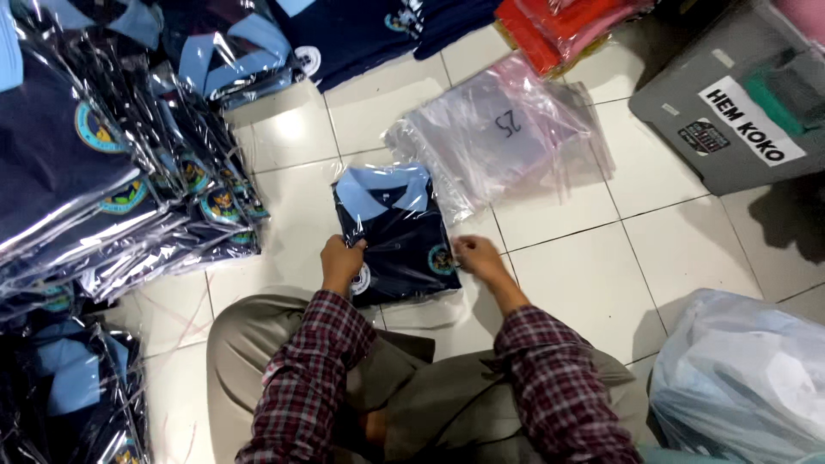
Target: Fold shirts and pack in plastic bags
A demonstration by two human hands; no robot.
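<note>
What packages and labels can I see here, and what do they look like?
Bagged shirt: centre floor, navy with light-blue collar, both hands at its near edge.
Empty clear bags: behind it, flat pile.
Bagged shirt stack: left, glossy navy.
White label: grey bin, top right, rectangular.

The floor (593, 283) is made of large white glossy tiles with dark thin joints, and soft light reflects on them near the upper left. On the left side, stacks of dark blue shirts in clear plastic (129, 189) lie on the tiles, and more of them are at the top edge. Near the top there is a pile of red folded cloth (559, 26). A grey plastic box with a white label (730, 94) stands at the upper right. At the lower right corner a big pale plastic sack (739, 378) rests on the floor.
</note>
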